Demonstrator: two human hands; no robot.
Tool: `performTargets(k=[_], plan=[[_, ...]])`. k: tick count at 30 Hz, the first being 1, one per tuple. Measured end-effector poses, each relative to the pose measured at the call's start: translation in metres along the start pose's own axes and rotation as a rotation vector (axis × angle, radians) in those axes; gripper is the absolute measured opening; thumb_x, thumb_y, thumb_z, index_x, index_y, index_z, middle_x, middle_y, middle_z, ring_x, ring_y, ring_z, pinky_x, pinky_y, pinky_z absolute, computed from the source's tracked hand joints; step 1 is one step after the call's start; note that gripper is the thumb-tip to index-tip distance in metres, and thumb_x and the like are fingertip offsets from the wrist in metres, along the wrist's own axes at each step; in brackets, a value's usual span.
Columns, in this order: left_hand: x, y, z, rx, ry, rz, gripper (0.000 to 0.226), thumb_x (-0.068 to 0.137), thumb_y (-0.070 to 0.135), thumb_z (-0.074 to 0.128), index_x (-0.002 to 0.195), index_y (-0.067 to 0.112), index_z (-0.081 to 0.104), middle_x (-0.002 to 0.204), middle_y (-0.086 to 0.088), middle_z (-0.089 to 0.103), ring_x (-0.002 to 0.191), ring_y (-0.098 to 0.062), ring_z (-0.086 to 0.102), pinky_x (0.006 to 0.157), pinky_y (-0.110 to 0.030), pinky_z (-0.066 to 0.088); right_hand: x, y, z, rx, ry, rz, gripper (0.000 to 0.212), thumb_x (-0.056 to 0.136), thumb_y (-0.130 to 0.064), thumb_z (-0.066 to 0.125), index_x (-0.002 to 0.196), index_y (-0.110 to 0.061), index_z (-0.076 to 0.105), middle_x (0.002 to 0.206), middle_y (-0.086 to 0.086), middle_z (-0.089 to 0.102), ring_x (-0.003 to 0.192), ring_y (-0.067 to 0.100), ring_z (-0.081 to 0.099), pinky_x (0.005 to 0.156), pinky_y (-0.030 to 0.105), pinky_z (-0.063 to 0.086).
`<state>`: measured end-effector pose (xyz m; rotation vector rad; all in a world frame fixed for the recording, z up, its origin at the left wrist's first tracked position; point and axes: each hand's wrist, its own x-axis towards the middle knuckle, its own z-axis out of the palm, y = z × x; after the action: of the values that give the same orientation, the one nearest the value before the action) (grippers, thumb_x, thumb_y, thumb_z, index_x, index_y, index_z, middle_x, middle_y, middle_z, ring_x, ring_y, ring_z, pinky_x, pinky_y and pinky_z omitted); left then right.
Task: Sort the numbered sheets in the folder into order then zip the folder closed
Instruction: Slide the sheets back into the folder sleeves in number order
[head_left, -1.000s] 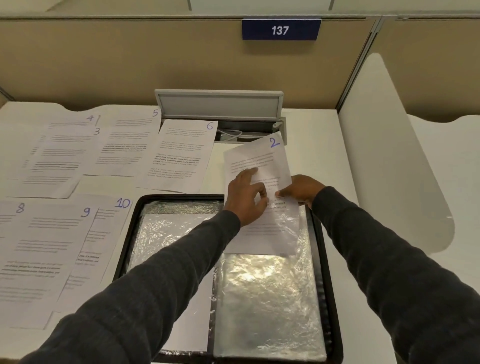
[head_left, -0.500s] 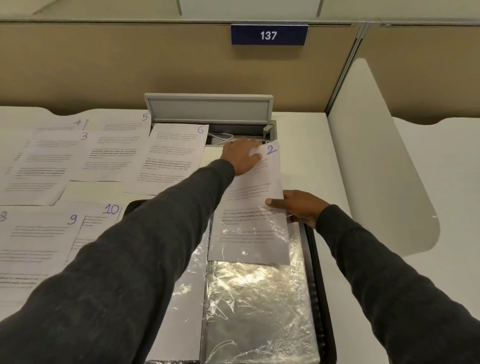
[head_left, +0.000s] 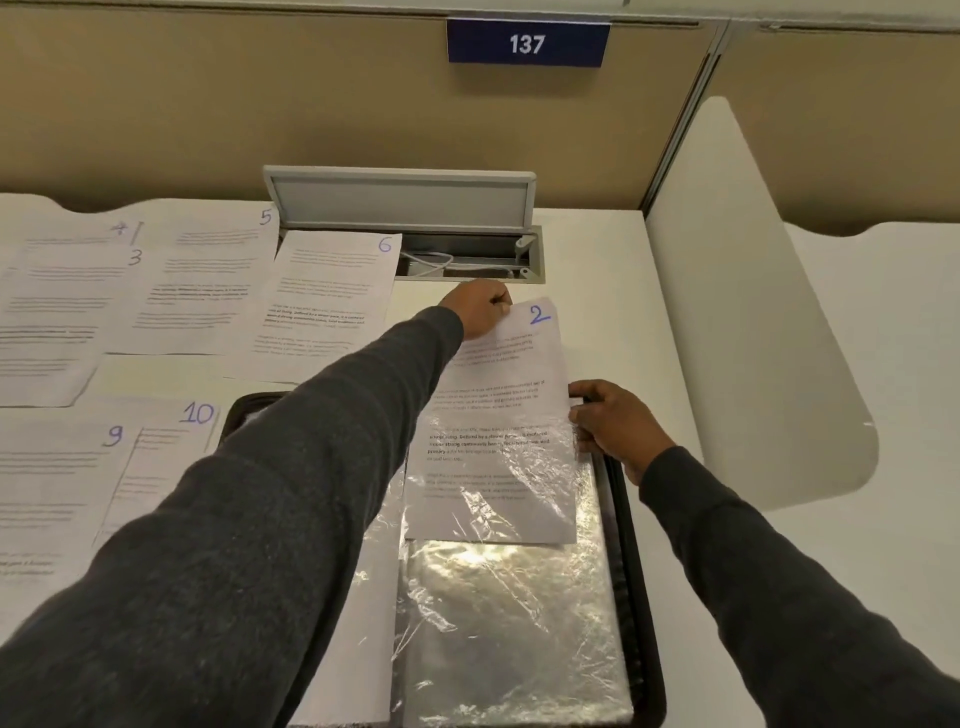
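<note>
An open black zip folder (head_left: 636, 571) with shiny clear plastic sleeves (head_left: 514, 623) lies on the desk before me. Sheet 2 (head_left: 498, 395) sits half inside the top of the right sleeve, its upper half sticking out. My left hand (head_left: 480, 312) pinches the sheet's top edge beside the number. My right hand (head_left: 610, 421) grips the sleeve and folder at the sheet's right edge. Other numbered sheets lie on the desk to the left: 3 (head_left: 62, 312), 4 (head_left: 72, 234), 5 (head_left: 202, 280), 6 (head_left: 327, 301), 9 (head_left: 52, 493) and 10 (head_left: 166, 457).
An open cable hatch (head_left: 405, 208) with a white cable sits behind the folder. A white curved divider panel (head_left: 753, 312) rises at the right. A beige partition with a blue "137" sign (head_left: 527, 44) closes the back.
My left hand went from the sheet's middle up to its top edge and pinched it. Sheet 2 has slid up out of the sleeve a little. My right hand stayed at the right edge.
</note>
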<state>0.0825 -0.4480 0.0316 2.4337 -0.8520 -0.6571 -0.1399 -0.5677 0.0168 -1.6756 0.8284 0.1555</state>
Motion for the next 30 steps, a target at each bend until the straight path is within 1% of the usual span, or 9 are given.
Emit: performTargets(k=[3, 6, 9, 12, 18, 20, 24, 26, 30], plan=[[-0.002, 0.002, -0.004, 0.007, -0.056, 0.016, 0.023, 0.102, 0.024, 0.046, 0.108, 0.012, 0.065, 0.109, -0.003, 0.064, 0.095, -0.019, 0.056, 0.08, -0.031, 0.038, 0.001, -0.006, 0.001, 0.049, 0.072, -0.016, 0.03, 0.093, -0.002, 0.058, 0.119, -0.015, 0.064, 0.106, 0.009, 0.072, 0.074, 0.015, 0.063, 0.064, 0.027, 0.055], [-0.007, 0.007, -0.006, 0.042, -0.173, 0.03, 0.023, 0.101, 0.024, 0.049, 0.111, 0.013, 0.067, 0.111, -0.003, 0.064, 0.097, -0.02, 0.056, 0.082, -0.031, 0.038, 0.002, -0.015, 0.001, 0.079, 0.106, -0.035, 0.028, 0.095, -0.003, 0.058, 0.118, -0.018, 0.063, 0.097, 0.006, 0.072, 0.068, 0.011, 0.061, 0.056, 0.021, 0.049], [-0.011, 0.008, -0.002, 0.04, -0.296, 0.026, 0.019, 0.1, 0.027, 0.051, 0.107, 0.018, 0.067, 0.111, -0.001, 0.066, 0.101, -0.022, 0.059, 0.086, -0.034, 0.041, 0.005, -0.023, 0.001, 0.099, 0.117, -0.036, 0.026, 0.096, -0.004, 0.058, 0.118, -0.017, 0.063, 0.099, 0.007, 0.073, 0.071, 0.013, 0.064, 0.056, 0.021, 0.05], [-0.016, 0.008, 0.003, 0.027, -0.399, 0.002, 0.016, 0.098, 0.027, 0.056, 0.104, 0.02, 0.068, 0.108, -0.001, 0.068, 0.098, -0.022, 0.06, 0.087, -0.037, 0.048, 0.008, -0.028, 0.001, 0.106, 0.132, -0.026, 0.026, 0.095, -0.005, 0.06, 0.118, -0.018, 0.063, 0.101, 0.008, 0.074, 0.078, 0.019, 0.069, 0.064, 0.029, 0.058], [-0.036, 0.013, 0.017, -0.017, -0.555, -0.007, 0.01, 0.095, 0.016, 0.059, 0.092, 0.014, 0.068, 0.088, -0.001, 0.064, 0.082, -0.017, 0.057, 0.079, -0.034, 0.053, 0.007, -0.034, 0.005, 0.153, 0.143, -0.016, 0.028, 0.095, 0.0, 0.058, 0.117, -0.015, 0.065, 0.09, 0.008, 0.074, 0.065, 0.014, 0.066, 0.058, 0.025, 0.055], [-0.044, 0.013, 0.022, -0.024, -0.549, -0.003, 0.012, 0.096, 0.017, 0.058, 0.09, 0.013, 0.068, 0.085, 0.001, 0.062, 0.082, -0.018, 0.055, 0.078, -0.033, 0.051, 0.005, -0.034, 0.006, 0.187, 0.107, -0.005, 0.029, 0.094, 0.002, 0.056, 0.118, -0.015, 0.062, 0.093, 0.007, 0.078, 0.072, 0.014, 0.073, 0.061, 0.026, 0.058], [-0.059, 0.016, 0.029, -0.072, -0.331, 0.048, 0.029, 0.098, 0.038, 0.053, 0.101, 0.015, 0.07, 0.096, 0.001, 0.066, 0.084, -0.014, 0.057, 0.081, -0.032, 0.047, 0.002, -0.034, 0.007, 0.206, 0.106, -0.015, 0.028, 0.094, -0.003, 0.061, 0.119, -0.016, 0.062, 0.095, 0.006, 0.078, 0.072, 0.013, 0.07, 0.061, 0.026, 0.056], [-0.067, 0.017, 0.032, -0.098, -0.277, 0.072, 0.03, 0.092, 0.045, 0.061, 0.101, 0.016, 0.066, 0.093, 0.003, 0.063, 0.084, -0.013, 0.055, 0.077, -0.03, 0.045, 0.001, -0.032, 0.007, 0.225, 0.103, -0.018, 0.026, 0.097, -0.007, 0.059, 0.122, -0.016, 0.06, 0.097, 0.006, 0.078, 0.079, 0.017, 0.072, 0.069, 0.029, 0.06], [-0.076, 0.013, 0.042, -0.07, -0.246, 0.09, 0.018, 0.089, 0.03, 0.07, 0.092, 0.012, 0.069, 0.088, 0.002, 0.066, 0.079, -0.012, 0.055, 0.066, -0.024, 0.041, -0.004, -0.024, 0.004, 0.316, 0.06, 0.016, 0.025, 0.098, -0.022, 0.062, 0.123, -0.015, 0.059, 0.106, 0.009, 0.076, 0.095, 0.027, 0.074, 0.084, 0.038, 0.061]])
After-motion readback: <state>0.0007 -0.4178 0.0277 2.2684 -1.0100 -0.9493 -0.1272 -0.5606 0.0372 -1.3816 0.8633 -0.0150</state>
